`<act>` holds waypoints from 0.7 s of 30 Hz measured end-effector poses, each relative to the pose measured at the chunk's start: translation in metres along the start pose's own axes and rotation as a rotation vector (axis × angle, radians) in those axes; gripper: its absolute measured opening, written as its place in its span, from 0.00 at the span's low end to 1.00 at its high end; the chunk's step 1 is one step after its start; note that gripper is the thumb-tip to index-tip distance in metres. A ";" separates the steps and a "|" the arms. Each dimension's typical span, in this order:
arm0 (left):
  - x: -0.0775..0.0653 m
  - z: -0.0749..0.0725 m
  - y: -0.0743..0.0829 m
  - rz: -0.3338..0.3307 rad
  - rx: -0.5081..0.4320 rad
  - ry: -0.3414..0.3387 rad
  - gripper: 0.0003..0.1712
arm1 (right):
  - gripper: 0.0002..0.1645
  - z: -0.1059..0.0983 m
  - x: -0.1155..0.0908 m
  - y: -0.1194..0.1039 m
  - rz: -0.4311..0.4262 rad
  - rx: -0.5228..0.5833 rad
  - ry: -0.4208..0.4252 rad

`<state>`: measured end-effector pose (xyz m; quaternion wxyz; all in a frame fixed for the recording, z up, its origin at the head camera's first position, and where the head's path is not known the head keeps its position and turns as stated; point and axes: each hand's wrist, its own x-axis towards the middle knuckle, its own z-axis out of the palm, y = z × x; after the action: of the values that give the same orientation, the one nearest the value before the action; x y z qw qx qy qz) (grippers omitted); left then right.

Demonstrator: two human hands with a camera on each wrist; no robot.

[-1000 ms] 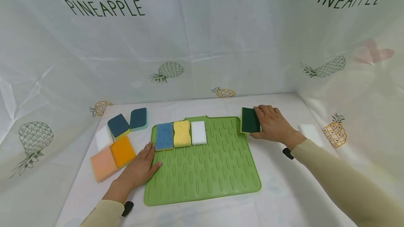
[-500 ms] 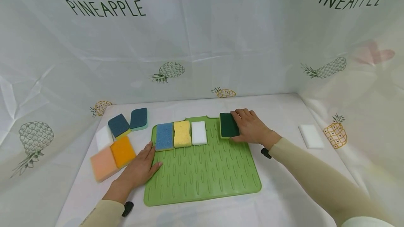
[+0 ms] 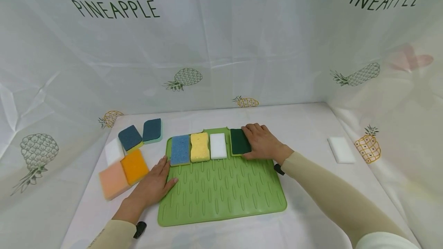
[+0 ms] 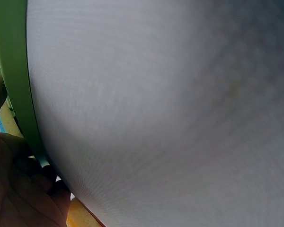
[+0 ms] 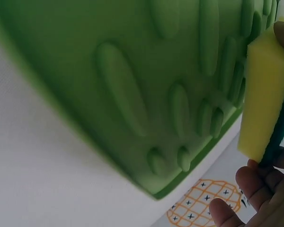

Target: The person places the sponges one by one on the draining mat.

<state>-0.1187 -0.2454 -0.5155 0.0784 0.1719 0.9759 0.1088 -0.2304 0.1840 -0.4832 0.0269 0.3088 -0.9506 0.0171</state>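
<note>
My right hand [image 3: 260,141] grips a sponge [image 3: 239,141] with a dark green scouring top, close over the back of the green ribbed mat [image 3: 221,191]. In the right wrist view the sponge's yellow foam side [image 5: 265,94] shows between thumb and fingers. To its left on the mat stand a white sponge [image 3: 218,146], a yellow waisted sponge [image 3: 199,147] and a blue-topped sponge [image 3: 180,150], side by side. My left hand [image 3: 154,183] rests with straight fingers on the mat's left edge, fingertips beside the blue-topped sponge.
Left of the mat lie an orange sponge [image 3: 134,166], a peach sponge [image 3: 114,180], a white sponge [image 3: 114,151] and two dark-topped sponges, one yellow-based [image 3: 130,138], one teal-based [image 3: 152,130]. Another white sponge [image 3: 341,150] lies at far right. A pineapple-print sheet [image 3: 221,49] stands behind.
My right hand has carried the dark green sponge leftward from beyond the mat's right edge to beside the white sponge. The left hand has stayed in place.
</note>
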 end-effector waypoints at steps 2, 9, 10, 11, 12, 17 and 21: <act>0.000 0.000 0.000 0.002 0.001 0.000 0.47 | 0.65 0.002 0.002 -0.002 0.001 0.004 -0.010; 0.000 -0.001 0.001 0.005 0.002 0.008 0.46 | 0.64 0.005 0.008 -0.007 0.004 0.015 -0.032; -0.001 -0.001 0.001 0.006 0.003 0.011 0.46 | 0.64 0.005 0.008 -0.008 0.003 0.013 -0.034; -0.001 -0.001 0.001 0.009 0.004 0.014 0.46 | 0.64 0.006 0.009 -0.008 0.005 0.011 -0.038; -0.001 -0.001 0.001 0.010 0.006 0.016 0.46 | 0.64 0.006 0.009 -0.008 0.007 0.010 -0.043; -0.001 -0.001 0.001 0.011 0.007 0.020 0.46 | 0.64 0.007 0.012 -0.009 0.014 0.009 -0.067; -0.001 -0.002 0.002 0.011 0.005 0.026 0.46 | 0.64 0.007 0.012 -0.009 0.008 0.003 -0.071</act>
<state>-0.1172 -0.2442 -0.5130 0.0646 0.1760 0.9762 0.1090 -0.2358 0.1695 -0.4894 -0.0073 0.3052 -0.9522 0.0078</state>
